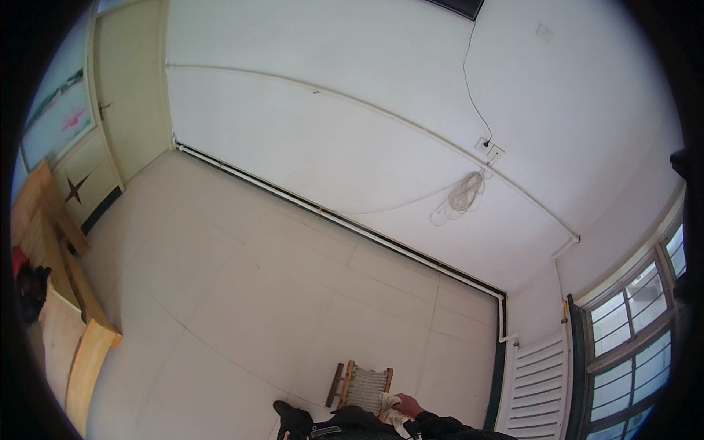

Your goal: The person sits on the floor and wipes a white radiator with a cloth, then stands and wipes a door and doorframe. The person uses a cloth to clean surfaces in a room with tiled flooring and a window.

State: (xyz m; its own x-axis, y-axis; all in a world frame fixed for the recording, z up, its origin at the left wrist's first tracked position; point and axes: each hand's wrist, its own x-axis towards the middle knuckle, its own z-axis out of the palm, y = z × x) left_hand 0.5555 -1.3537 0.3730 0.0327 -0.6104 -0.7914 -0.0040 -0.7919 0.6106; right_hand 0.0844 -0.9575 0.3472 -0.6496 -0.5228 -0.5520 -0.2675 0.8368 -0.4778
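My right hand (408,405), in a dark sleeve, grips a crumpled whitish cloth (391,406) near the bottom of the head view. Against the cloth is the right side of a small wooden stool with a woven cord seat (367,382). A darker wooden bar (335,385) runs along the stool's left side. My dark clothing hides the near part of the stool. My left hand is out of view.
At the left stands a wooden bench (91,352) with dark and red items on it, near a door (132,82). White pipes (264,186) follow the wall base. A coiled cable (465,192) hangs below a socket. A white radiator (536,385) and barred window (627,330) are at right.
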